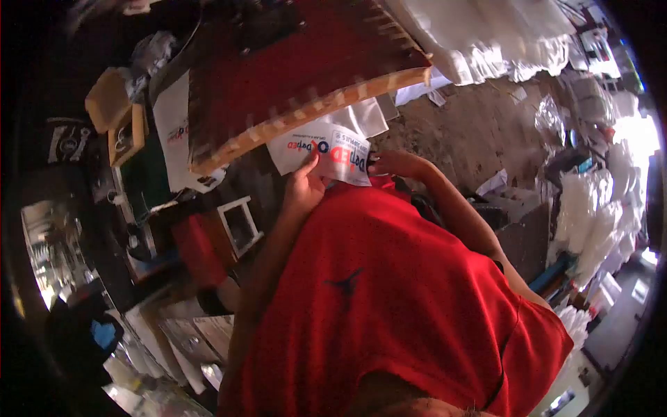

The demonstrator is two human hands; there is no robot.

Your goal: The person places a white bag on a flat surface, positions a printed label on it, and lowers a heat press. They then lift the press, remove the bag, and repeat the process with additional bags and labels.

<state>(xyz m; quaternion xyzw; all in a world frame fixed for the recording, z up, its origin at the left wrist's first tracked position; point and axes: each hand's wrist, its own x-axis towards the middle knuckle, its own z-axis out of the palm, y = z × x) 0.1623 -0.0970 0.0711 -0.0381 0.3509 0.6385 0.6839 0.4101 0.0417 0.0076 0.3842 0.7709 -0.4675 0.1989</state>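
Observation:
A white plastic bag (319,142) printed in red and blue letters is in front of my body, its far part under a tilted frame. My left hand (306,187) is closed on the bag's near left edge, thumb on top. My right hand (399,165) has its fingers bent at the bag's right edge and appears to pinch it; the fingertips are partly in shadow. Above the bag, the wood-edged frame (313,104) with a dark red sheet stretched over it looks like a printing screen. The surface beneath the bag is mostly hidden.
Another printed white sheet (174,132) hangs left of the frame. Stacks of white plastic bags (486,35) lie at the back right, with more bags (590,208) along the right side. A stained brown board (472,125) lies behind my right hand. A small white frame (240,226) stands left.

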